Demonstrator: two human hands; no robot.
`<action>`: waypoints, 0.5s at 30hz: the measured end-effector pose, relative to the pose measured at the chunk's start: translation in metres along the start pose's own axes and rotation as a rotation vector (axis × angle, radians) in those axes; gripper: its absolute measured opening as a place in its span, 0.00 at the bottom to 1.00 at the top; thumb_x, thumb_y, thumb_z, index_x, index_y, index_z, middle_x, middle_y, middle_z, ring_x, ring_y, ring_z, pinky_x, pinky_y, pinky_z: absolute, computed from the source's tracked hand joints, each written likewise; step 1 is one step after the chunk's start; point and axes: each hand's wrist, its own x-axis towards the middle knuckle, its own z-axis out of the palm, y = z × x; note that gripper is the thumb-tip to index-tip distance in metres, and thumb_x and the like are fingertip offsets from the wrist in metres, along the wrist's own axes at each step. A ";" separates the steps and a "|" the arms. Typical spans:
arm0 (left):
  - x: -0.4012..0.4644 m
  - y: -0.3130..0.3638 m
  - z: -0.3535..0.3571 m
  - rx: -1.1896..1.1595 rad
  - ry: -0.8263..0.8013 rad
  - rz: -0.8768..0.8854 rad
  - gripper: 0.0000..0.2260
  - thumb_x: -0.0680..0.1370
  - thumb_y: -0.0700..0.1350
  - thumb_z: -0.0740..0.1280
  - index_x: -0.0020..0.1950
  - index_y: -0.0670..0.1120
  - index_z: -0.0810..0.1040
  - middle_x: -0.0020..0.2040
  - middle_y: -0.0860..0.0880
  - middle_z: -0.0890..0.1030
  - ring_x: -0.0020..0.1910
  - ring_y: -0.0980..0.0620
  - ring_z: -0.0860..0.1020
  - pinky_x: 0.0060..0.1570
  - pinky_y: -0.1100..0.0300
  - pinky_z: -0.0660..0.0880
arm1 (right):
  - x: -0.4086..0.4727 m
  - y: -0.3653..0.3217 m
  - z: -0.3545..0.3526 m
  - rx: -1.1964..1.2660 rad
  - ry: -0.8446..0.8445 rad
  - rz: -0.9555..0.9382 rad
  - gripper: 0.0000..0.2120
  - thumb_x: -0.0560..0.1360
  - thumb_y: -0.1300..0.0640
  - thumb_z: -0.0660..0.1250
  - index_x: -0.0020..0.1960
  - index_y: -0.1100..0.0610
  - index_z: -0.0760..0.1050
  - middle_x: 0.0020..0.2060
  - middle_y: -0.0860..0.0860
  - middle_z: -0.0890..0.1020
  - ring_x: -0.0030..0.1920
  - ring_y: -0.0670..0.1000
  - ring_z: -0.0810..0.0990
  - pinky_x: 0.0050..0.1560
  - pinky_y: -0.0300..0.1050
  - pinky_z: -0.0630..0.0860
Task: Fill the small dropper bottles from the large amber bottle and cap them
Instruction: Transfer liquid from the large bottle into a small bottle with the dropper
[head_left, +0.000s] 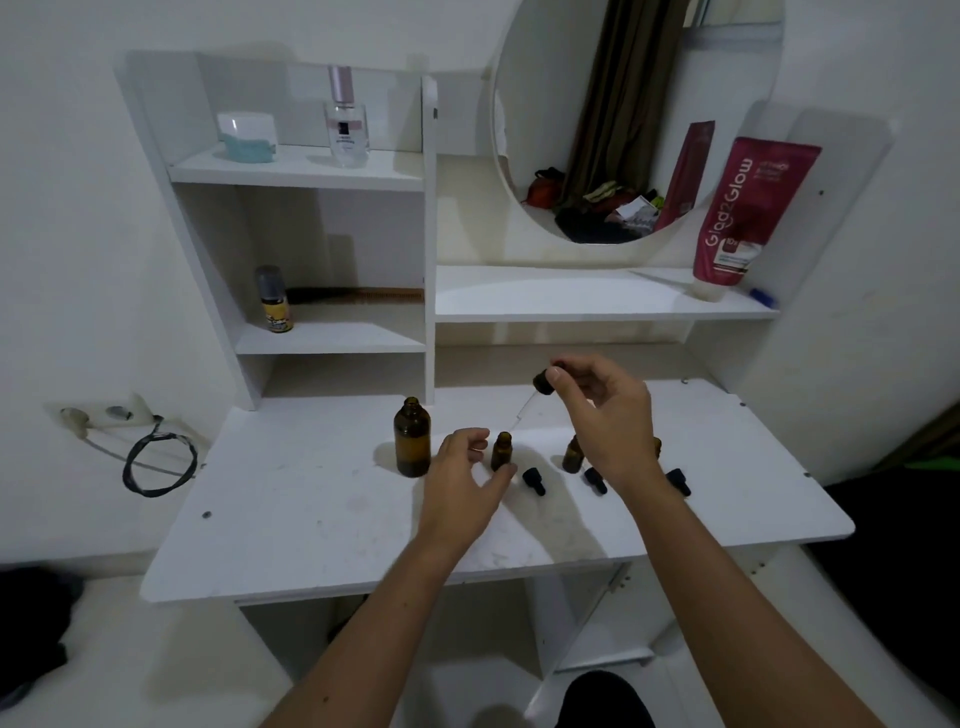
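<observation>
Amber glass small bottle (502, 450), uncapped, is sitting beside the loosely open left hand (464, 470); the right hand (608, 410) is pinching a black-bulbed glass dropper (530, 402) above it, likely filling; steadying comes next.

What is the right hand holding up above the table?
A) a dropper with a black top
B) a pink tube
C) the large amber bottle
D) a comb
A: the right hand pinches a black-topped dropper, its clear pipette angled down toward a small open bottle.
</observation>
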 end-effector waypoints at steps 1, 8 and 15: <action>0.003 -0.001 0.002 0.014 -0.014 0.010 0.24 0.75 0.53 0.77 0.68 0.51 0.76 0.61 0.56 0.80 0.56 0.58 0.79 0.58 0.61 0.79 | 0.000 0.002 0.001 -0.007 -0.008 -0.003 0.07 0.80 0.56 0.75 0.57 0.53 0.86 0.47 0.43 0.88 0.50 0.41 0.87 0.56 0.34 0.81; 0.014 -0.005 0.006 0.071 -0.030 0.054 0.13 0.77 0.51 0.76 0.60 0.51 0.81 0.53 0.55 0.83 0.52 0.57 0.80 0.56 0.61 0.80 | -0.003 0.011 0.015 -0.063 -0.083 -0.034 0.06 0.79 0.58 0.75 0.55 0.55 0.86 0.44 0.43 0.88 0.47 0.37 0.86 0.51 0.26 0.76; 0.014 -0.008 0.006 0.061 -0.045 0.069 0.12 0.77 0.50 0.75 0.60 0.51 0.82 0.53 0.57 0.83 0.52 0.59 0.80 0.55 0.63 0.79 | -0.006 0.021 0.024 -0.138 -0.108 -0.025 0.08 0.78 0.61 0.76 0.44 0.48 0.85 0.40 0.38 0.86 0.45 0.37 0.85 0.50 0.26 0.76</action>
